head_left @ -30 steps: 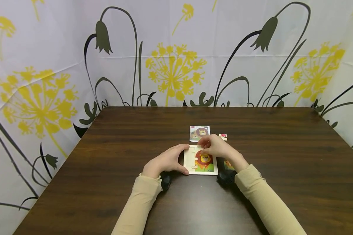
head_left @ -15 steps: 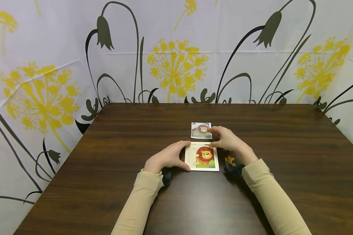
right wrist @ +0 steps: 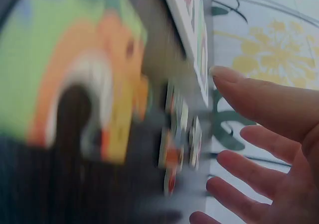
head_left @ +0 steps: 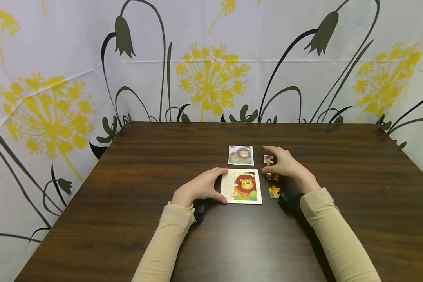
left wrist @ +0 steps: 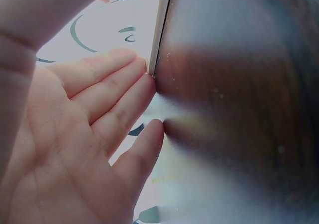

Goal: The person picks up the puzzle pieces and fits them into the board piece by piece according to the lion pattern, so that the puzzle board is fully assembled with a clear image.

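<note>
Dark counter: spread left grip touches puzzle board, unfilled only at 9 o'clock; spread, empty right grip by remaining pieces.

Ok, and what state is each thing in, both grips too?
Lion jigsaw tray: flat, partly filled, left side bare.
Loose jigsaw pieces: unplaced, outside the tray to its right.
Lion picture card: flat, face up.
Flower-print backdrop: hanging, lightly creased.
Left grip: touching the tray's left edge.
Right grip: empty, near the loose pieces.
</note>
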`<state>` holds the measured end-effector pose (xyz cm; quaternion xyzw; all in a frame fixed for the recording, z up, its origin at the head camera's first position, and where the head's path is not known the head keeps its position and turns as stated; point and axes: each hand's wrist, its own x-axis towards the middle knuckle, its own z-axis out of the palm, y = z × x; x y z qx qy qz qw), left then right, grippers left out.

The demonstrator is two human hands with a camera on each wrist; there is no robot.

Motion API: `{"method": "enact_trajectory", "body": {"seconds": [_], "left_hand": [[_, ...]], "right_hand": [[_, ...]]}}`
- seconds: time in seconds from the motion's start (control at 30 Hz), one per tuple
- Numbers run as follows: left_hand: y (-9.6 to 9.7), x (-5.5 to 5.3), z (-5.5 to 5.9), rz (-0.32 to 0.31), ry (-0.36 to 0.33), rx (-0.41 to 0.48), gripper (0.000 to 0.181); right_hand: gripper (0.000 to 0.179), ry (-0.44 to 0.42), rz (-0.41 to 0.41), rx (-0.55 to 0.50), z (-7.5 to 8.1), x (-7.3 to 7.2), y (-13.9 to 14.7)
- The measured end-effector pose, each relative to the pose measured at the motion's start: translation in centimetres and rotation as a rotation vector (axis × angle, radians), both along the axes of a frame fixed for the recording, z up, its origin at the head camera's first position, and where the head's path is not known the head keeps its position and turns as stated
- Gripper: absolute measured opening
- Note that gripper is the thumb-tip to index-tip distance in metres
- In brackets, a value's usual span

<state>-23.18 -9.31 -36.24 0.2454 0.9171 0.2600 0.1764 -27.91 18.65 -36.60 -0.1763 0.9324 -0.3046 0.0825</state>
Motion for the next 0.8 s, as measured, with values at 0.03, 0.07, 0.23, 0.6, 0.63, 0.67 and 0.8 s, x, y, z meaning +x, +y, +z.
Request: {"method": "enact_trajectory", "body": {"seconds": [0.03,0.07,0.23,0.6,0.63,0.67,0.8], "left_hand": [[0.0,0.0,0.0,0.0,0.001,0.001,0.092],[0.0,0.0,0.0,0.0,0.001,0.001,0.092],[0.0,0.0,-0.1,0.003,0.002,0.008,0.092],[0.2,-0.2,-0.2,-0.025,0.011,0.015,0.091],[0.2,-0.2,-0.2,-0.023,0.009,0.015,0.091],[0.1,-0.2,-0.2,-0.021,0.007,0.013,0.091],[0.0,-0.2,-0.2,-0.002,-0.003,0.004,0.092]], "right_hand": [[0.074,0.001,-0.005,0.004,-0.1,-0.1,0.3],[0.074,0.005,-0.006,0.01,-0.1,-0.2,0.6],[0.073,-0.007,-0.016,0.002,-0.2,-0.6,1.9],[0.071,-0.018,-0.061,0.013,-0.4,-0.9,4.0],[0.07,-0.019,-0.068,0.021,-0.4,-0.9,4.0],[0.07,-0.026,-0.077,0.026,-0.4,-0.9,4.0],[0.068,-0.045,-0.123,0.042,-0.4,-1.0,3.6]]}}
